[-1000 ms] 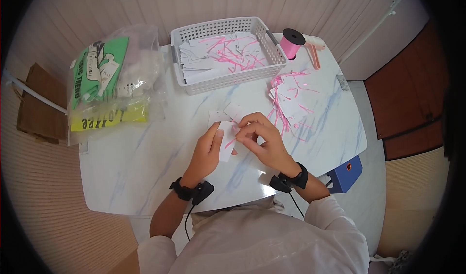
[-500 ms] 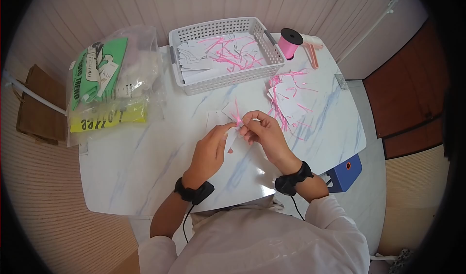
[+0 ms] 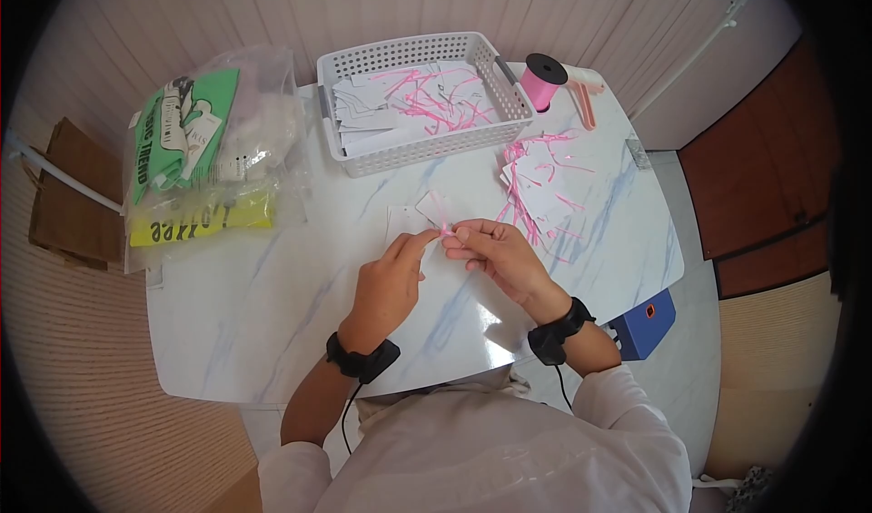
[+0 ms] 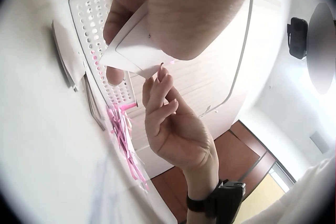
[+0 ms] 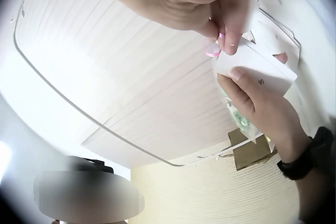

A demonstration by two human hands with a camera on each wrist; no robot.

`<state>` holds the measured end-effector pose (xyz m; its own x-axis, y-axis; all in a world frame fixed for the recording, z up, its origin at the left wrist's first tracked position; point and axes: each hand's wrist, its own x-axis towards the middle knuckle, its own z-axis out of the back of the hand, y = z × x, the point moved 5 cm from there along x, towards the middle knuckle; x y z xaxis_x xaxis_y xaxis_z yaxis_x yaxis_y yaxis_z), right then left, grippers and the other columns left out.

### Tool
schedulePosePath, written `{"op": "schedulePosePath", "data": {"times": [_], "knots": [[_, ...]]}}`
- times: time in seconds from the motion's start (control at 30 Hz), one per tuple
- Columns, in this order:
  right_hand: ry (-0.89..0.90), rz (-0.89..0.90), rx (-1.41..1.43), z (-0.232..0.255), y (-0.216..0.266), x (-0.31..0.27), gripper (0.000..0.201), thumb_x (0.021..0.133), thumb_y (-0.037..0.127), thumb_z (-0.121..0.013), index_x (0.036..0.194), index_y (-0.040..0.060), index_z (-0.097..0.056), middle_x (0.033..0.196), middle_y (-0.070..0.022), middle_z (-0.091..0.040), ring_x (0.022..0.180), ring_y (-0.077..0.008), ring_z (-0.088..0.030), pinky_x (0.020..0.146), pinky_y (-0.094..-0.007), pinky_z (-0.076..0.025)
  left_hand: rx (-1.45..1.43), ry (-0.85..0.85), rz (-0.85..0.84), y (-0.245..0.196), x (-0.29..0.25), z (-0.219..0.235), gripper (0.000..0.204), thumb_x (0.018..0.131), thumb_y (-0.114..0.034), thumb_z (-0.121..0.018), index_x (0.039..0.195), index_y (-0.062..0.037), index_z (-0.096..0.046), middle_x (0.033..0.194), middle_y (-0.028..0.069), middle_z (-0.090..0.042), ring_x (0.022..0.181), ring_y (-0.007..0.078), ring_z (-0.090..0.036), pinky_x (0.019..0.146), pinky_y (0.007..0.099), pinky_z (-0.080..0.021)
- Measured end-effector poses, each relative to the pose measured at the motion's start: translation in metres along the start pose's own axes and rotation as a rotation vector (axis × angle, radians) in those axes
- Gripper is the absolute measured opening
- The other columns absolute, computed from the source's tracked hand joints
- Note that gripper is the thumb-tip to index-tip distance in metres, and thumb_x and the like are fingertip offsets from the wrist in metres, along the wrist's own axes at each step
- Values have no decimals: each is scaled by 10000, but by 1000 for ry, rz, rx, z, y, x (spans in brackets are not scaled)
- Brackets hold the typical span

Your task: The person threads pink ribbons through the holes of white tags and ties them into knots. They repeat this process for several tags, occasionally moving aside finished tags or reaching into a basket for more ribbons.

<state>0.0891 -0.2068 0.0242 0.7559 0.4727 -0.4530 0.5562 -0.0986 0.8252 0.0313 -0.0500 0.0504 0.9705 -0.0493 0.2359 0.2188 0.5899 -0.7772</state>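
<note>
In the right wrist view, the left hand (image 5: 268,113) grips a white card (image 5: 262,69) printed with a small number. The right hand (image 5: 210,3) pinches a pink ribbon (image 5: 212,53) at the card's edge. The head view shows the left hand (image 3: 388,286) and right hand (image 3: 504,259) with fingertips close together, the pink ribbon (image 3: 445,231) between them. Just beyond them a few white cards (image 3: 400,218) lie on the marble-patterned table (image 3: 300,304). Most of the held card is hidden by the left hand there.
A white basket (image 3: 436,150) holds cards and pink ribbons. Right of it are ribboned cards (image 3: 545,186), a pink ribbon spool (image 3: 540,91) and a pinkish tool (image 3: 586,109). Plastic-bagged green and yellow items (image 3: 213,150) lie at the left.
The right hand has shifted slightly right and changed its finger position on the ribbon. The left hand has turned, and the held card, plainly visible earlier, is now mostly hidden in the head view.
</note>
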Motion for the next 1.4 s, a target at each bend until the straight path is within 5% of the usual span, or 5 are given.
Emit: {"op": "schedulePosePath", "data": {"times": [0.43, 0.63, 0.8, 1.1, 1.4], "knots": [[34, 164, 220, -3, -11, 1, 533, 929, 184, -595, 1369, -11, -366, 1236, -87, -547, 988, -128, -601, 793, -238, -503, -139, -71, 116, 7, 2, 2, 266, 990, -87, -360, 1184, -42, -536, 871, 170, -628, 635, 225, -656, 595, 314, -495], [-40, 25, 270, -8, -25, -10, 497, 914, 172, -613, 1327, -18, -413, 1119, -42, -572, 895, -95, -586, 753, -239, -495, -240, -88, 214, 17, 1, 0, 265, 994, -114, -377, 1199, -33, -526, 916, 196, -635, 634, 240, -663, 587, 330, -501], [239, -295, 487, -28, -39, -29, 428, 913, 254, -619, 1257, 51, -467, 1069, 6, -588, 719, -50, -530, 661, -217, -477, -189, -164, 120, 24, 0, 1, 284, 1006, -132, -350, 1215, -34, -516, 884, 183, -637, 617, 207, -658, 595, 317, -499], [73, -216, 386, -45, -37, -44, 312, 952, 274, -546, 1198, 84, -517, 820, 67, -457, 580, -27, -330, 509, -190, -287, -469, -224, 197, 16, 0, 10, 314, 1020, -167, -312, 1206, -1, -502, 860, 112, -634, 664, 170, -654, 608, 278, -484], [-24, -15, 365, -36, -23, -13, 232, 961, 294, -539, 1090, 103, -569, 837, 71, -491, 582, -20, -349, 520, -183, -303, -477, -174, 143, 7, -2, 9, 300, 1015, -157, -332, 1202, -3, -509, 864, 120, -635, 641, 168, -642, 603, 274, -478]]}}
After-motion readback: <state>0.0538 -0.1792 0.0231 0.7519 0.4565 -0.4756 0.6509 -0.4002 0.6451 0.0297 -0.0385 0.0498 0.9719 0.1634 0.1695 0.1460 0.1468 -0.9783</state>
